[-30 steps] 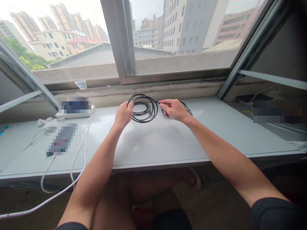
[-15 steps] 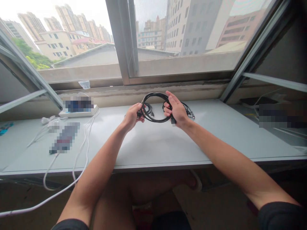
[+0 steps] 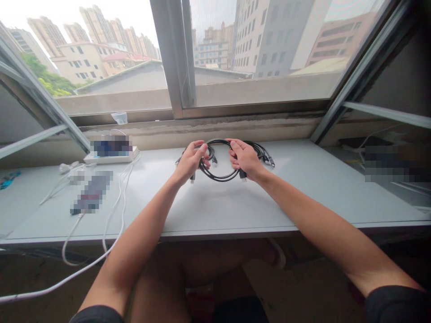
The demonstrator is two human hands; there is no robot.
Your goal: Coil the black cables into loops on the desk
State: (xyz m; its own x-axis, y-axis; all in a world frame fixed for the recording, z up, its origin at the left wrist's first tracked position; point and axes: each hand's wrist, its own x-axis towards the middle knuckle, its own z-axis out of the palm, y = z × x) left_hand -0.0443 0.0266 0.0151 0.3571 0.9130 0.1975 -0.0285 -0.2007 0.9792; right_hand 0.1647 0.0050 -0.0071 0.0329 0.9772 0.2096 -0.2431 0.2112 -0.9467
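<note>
A black cable (image 3: 220, 176) is wound into a round coil just above the grey sill-like table (image 3: 215, 206), near its back edge. My left hand (image 3: 190, 162) is closed on the coil's left side, with a plug end hanging below the fingers. My right hand (image 3: 245, 158) grips the coil's right side, fingers curled over the strands. More black cable with plug ends (image 3: 266, 156) lies on the table just right of my right hand.
A white power strip (image 3: 111, 157) sits at the back left, with white cords (image 3: 114, 211) trailing over the front edge. A blurred phone-like device (image 3: 90, 192) and white earphones (image 3: 67, 168) lie at left. Window frame (image 3: 175, 58) stands behind; dark items (image 3: 393, 161) rest at right.
The coil has dropped from a raised, upright hold to lie lower over the table. My right hand's fingers went from stretched out to curled on it; both hands came down a little.
</note>
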